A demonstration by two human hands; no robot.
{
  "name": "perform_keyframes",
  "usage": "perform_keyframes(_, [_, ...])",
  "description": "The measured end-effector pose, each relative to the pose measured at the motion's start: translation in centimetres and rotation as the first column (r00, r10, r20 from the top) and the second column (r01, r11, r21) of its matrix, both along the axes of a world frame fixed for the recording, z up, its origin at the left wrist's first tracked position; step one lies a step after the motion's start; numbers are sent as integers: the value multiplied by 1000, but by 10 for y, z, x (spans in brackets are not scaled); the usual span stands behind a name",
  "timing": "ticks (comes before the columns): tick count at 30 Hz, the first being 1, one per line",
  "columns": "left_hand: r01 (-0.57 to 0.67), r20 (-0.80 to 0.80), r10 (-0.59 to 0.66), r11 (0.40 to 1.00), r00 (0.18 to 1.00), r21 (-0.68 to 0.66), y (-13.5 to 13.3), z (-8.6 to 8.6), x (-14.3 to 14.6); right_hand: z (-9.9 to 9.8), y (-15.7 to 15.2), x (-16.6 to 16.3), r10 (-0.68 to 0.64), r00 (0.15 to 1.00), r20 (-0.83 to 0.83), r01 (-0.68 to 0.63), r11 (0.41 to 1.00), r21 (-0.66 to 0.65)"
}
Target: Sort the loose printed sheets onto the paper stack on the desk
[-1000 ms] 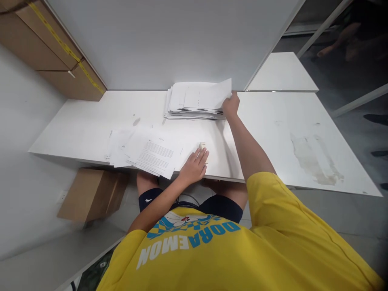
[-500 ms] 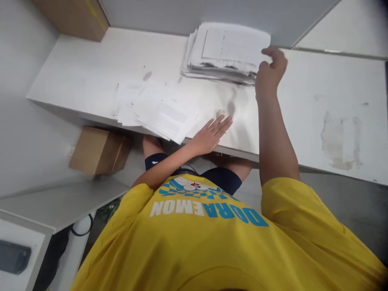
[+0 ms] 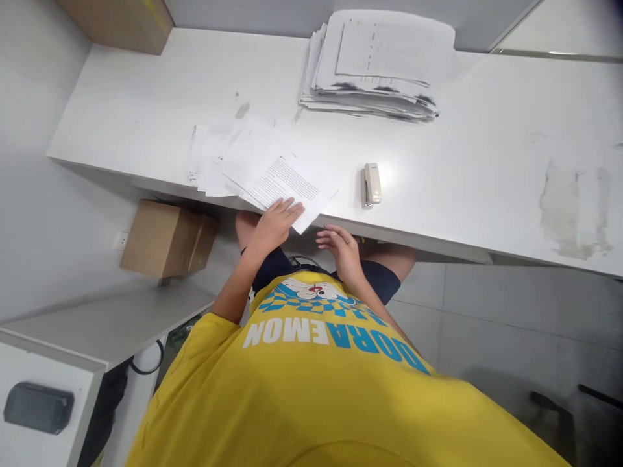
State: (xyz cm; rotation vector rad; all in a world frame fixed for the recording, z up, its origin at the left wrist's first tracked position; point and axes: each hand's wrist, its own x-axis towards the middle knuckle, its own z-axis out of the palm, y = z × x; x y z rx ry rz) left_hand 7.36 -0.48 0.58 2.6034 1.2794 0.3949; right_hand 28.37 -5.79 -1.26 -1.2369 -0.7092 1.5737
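One long white counter (image 3: pixel 487 149) carries everything handled. Cardboard next: one box (image 3: pixel 117 26) at the back left, another box (image 3: pixel 156 240) below the counter. Thick paper stack (image 3: pixel 384 58) at the rear, against the panel, no hand on it. Loose sheets (image 3: pixel 209 152) fan out on the left part, front edge; the printed top sheet (image 3: pixel 287 178) pokes a corner past the counter's edge.

Left hand (image 3: pixel 277 224) lies on the near side of that sheet, fingers straight and close together; thumb hidden, so can't tell if it pinches or just presses. Right hand (image 3: pixel 341 250) is near the overhanging corner, off the paper, fingers loosely curled, nothing seen in it.

Step in hand, my read: getting hold of the top sheet. Next move would call for a light pinch at the free corner, one sheet only, since the layers overlap and could slide along. Smallest: a cream stapler (image 3: pixel 372 183), near the front edge, right of the sheets, untouched.
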Motion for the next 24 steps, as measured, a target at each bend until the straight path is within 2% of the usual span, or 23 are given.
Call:
perform_keyframes(3, [134, 38, -137, 988, 990, 81, -6, -2, 10, 2, 11, -3, -17, 988, -153, 11, 999, -36])
perform_keyframes(5, [181, 74, -194, 972, 978, 153, -11, -3, 16, 4, 17, -3, -57, 980, -193, 41, 996, -85])
perform_keyframes(9, [188, 132, -232, 940, 964, 285, -25, -1, 24, 7, 19, -8, -129, 966, -223, 96, 984, -152])
perform_keyframes(12, [220, 132, -280, 912, 951, 346, -35, -1, 28, 9, 15, -14, -96, 959, -267, 57, 987, -149])
perform_keyframes(14, [235, 116, -288, 912, 951, 335, -38, -2, 27, 9, 12, -14, -63, 960, -273, 27, 990, -136])
perform_keyframes(16, [190, 78, -221, 937, 972, 292, -36, -4, 22, 6, 11, -11, -72, 963, -259, 38, 990, -136])
perform_keyframes(17, [126, 52, -145, 957, 988, 261, -32, -4, 18, 4, 11, -9, -96, 964, -247, 63, 989, -137])
perform_keyframes(19, [-64, -9, 67, 978, 998, 199, -21, -3, 4, 1, 12, -5, -145, 964, -224, 120, 985, -124])
perform_keyframes(21, [-217, -69, 229, 965, 971, 147, -9, 0, -13, 0, 11, -2, -180, 961, -211, 162, 982, -97])
perform_keyframes(22, [-250, -88, 263, 959, 961, 134, -3, 2, -22, 0, 10, -2, -195, 958, -209, 179, 980, -91])
perform_keyframes(24, [-202, -106, 217, 970, 970, 133, 5, 4, -39, 4, 9, -4, -221, 950, -221, 202, 974, -107])
